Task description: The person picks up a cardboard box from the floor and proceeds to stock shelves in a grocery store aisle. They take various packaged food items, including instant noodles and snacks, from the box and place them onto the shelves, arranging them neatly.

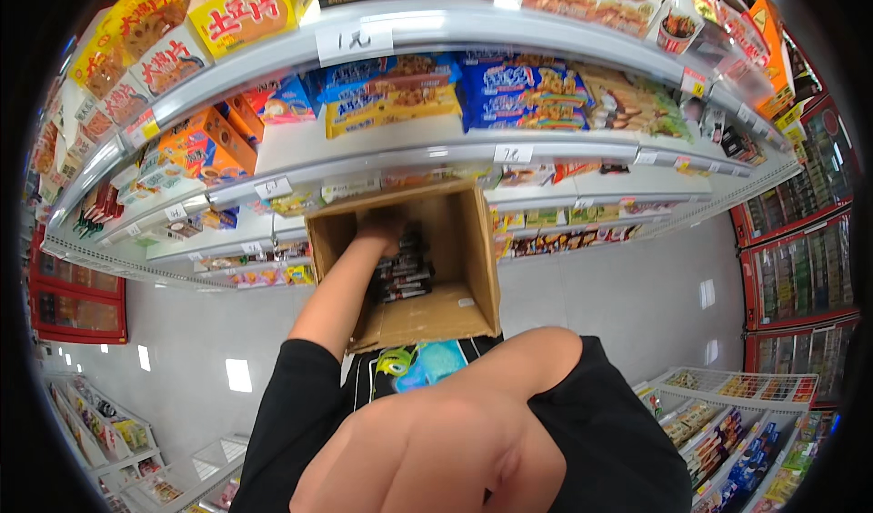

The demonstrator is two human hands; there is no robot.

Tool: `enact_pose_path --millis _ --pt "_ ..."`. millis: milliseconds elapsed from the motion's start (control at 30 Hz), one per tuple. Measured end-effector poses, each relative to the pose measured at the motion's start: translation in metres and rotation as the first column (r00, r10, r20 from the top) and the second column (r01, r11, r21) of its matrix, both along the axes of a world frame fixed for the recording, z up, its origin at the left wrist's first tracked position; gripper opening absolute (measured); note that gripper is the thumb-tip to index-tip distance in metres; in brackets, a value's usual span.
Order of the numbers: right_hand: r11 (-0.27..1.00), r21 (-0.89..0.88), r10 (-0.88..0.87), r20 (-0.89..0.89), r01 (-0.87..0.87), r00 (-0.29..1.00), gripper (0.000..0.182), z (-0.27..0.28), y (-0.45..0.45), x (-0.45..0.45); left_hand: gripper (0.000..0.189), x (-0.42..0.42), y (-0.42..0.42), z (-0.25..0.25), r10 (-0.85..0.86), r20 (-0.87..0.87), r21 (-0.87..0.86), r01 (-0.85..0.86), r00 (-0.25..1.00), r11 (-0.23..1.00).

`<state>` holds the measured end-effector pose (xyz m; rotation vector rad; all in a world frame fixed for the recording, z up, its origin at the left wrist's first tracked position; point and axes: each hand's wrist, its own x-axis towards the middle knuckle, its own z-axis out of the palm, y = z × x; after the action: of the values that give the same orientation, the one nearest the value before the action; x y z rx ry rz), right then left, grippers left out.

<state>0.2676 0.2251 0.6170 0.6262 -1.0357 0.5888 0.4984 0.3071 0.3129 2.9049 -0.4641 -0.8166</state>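
My left hand [383, 233] reaches down inside an open cardboard box [481, 260], beside a stack of small dark packages [406, 277]. Its fingers are in shadow and blurred, so a hold on a package cannot be made out. The box stands or is held in front of my body, against the shelves; what supports it is hidden. Very near the camera, my right hand [436, 445] fills the lower middle with its fingers bent. Its fingertips are out of sight, and whether it holds anything cannot be told.
Store shelves [402, 25] curve across the front, with blue biscuit packs [525, 93], a yellow pack [392, 109] and orange boxes [208, 143]. Grey floor [614, 295] shows on both sides. Red-framed glass cabinets [750, 288] stand at right and left, with more snack racks [740, 407] behind me.
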Motion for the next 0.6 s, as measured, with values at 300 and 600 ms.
enact_pose_path --millis 300,600 --pt "0.954 -0.044 -0.285 0.161 0.295 0.945 0.034 0.023 -0.003 0.048 0.063 -0.002 -0.001 0.007 0.034 0.049 -0.074 -0.03 0.998 0.997" --pt "-0.196 -0.037 -0.462 0.885 0.98 -0.058 0.027 0.034 -0.079 0.14 0.049 -0.084 -0.002 0.149 -0.06 0.014 -0.877 0.041 0.998 0.479"
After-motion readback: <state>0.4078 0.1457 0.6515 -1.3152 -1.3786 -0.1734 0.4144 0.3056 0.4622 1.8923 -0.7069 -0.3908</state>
